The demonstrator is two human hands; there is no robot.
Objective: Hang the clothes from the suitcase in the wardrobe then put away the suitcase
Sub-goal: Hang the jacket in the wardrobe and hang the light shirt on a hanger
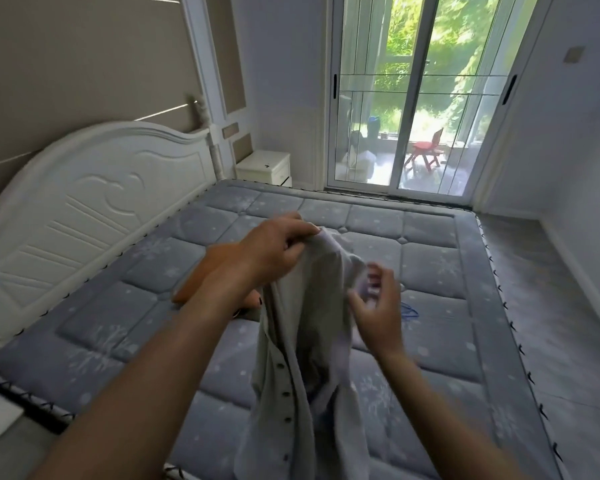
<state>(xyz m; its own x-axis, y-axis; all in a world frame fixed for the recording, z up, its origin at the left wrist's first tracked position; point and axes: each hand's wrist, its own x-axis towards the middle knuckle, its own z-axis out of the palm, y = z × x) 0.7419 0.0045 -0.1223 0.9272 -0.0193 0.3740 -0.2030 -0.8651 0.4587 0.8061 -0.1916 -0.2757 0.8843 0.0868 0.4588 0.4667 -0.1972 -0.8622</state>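
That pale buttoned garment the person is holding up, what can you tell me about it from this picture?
The garment is pale grey-beige, of soft, thin-looking cloth, with a row of small dark buttons down one front edge. It hangs limp and creased above the grey quilted mattress, not spread flat. The left hand pinches its top edge, bunching the cloth, while the right hand touches the other side with fingers spread. Its lower part runs out of view at the bottom, so its full shape cannot be told.

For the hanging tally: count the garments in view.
2, maybe more hidden. A grey buttoned shirt held up by the left hand and right hand; an orange garment on the mattress behind.
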